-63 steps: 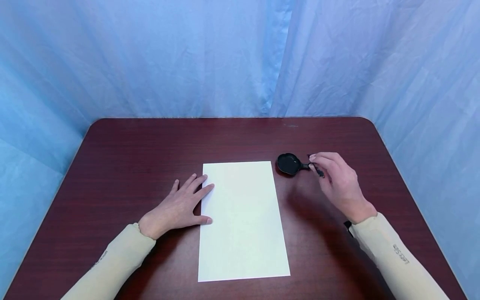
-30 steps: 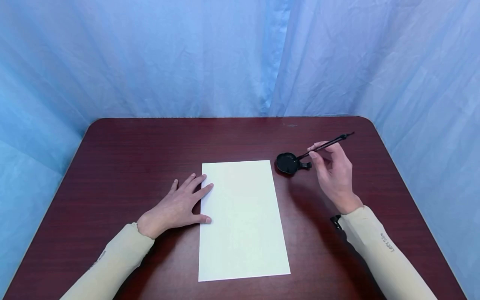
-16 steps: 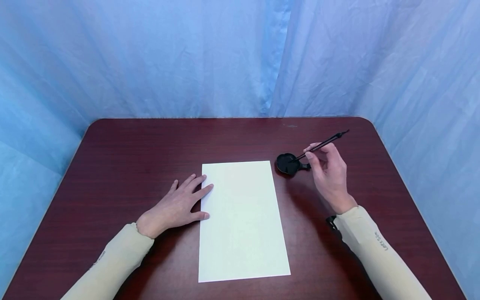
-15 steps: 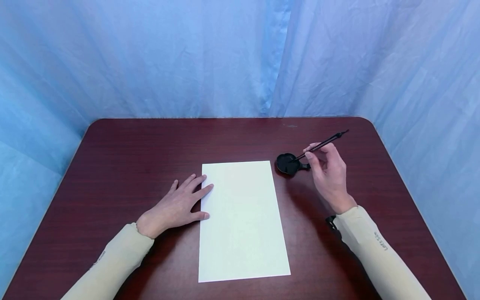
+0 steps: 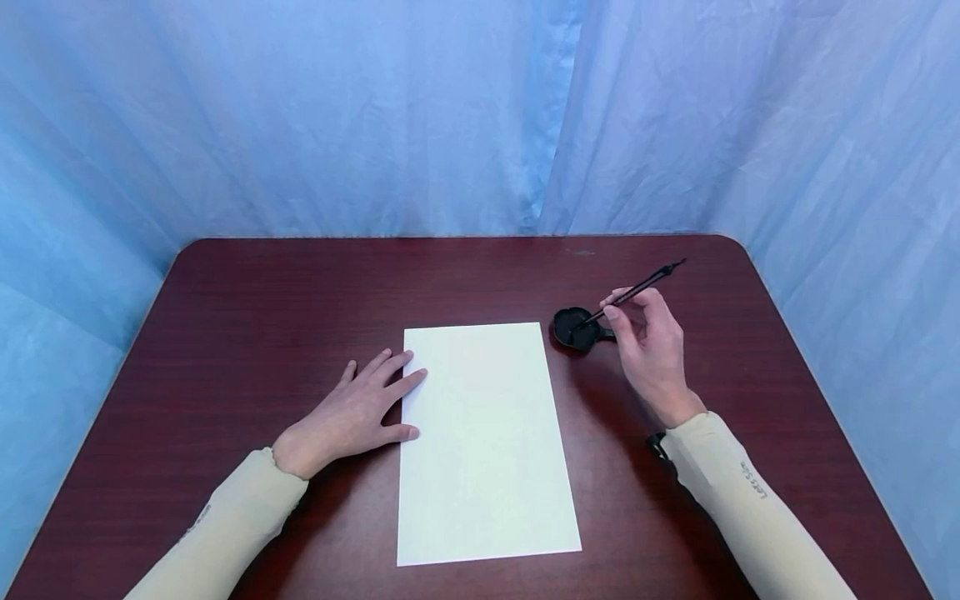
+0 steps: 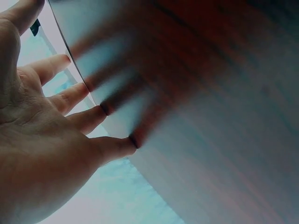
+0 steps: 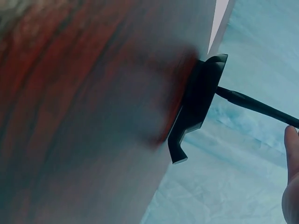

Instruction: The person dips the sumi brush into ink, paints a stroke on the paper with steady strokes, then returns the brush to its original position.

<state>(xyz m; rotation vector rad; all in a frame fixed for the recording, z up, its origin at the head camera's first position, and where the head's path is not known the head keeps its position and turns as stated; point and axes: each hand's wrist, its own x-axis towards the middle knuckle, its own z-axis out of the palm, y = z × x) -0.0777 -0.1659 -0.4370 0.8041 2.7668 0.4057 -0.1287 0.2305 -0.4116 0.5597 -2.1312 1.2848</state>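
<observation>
My right hand (image 5: 654, 358) pinches a slim black writing brush (image 5: 649, 282) between thumb and fingers. The brush slants down to the left, its tip inside a black flower-shaped ink dish (image 5: 564, 320) that has a short handle. From the side, the right wrist view shows the brush's lower end (image 7: 254, 103) entering over the rim of the dish (image 7: 201, 98). My left hand (image 5: 348, 417) lies with fingers spread at the left edge of a blank white sheet of paper (image 5: 483, 450), index fingertip and thumb tip on that edge. Its fingertips (image 6: 122, 145) meet the surface in the left wrist view.
A dark red-brown wooden table (image 5: 285, 283) carries everything. The dish stands just off the paper's upper right corner. Pale blue curtains (image 5: 360, 117) hang behind the table and along both sides.
My right hand has turned the brush from mostly hidden behind the fingers to a writing slant, then moved left, bringing its tip deeper into the dish. The left hand has hardly moved.
</observation>
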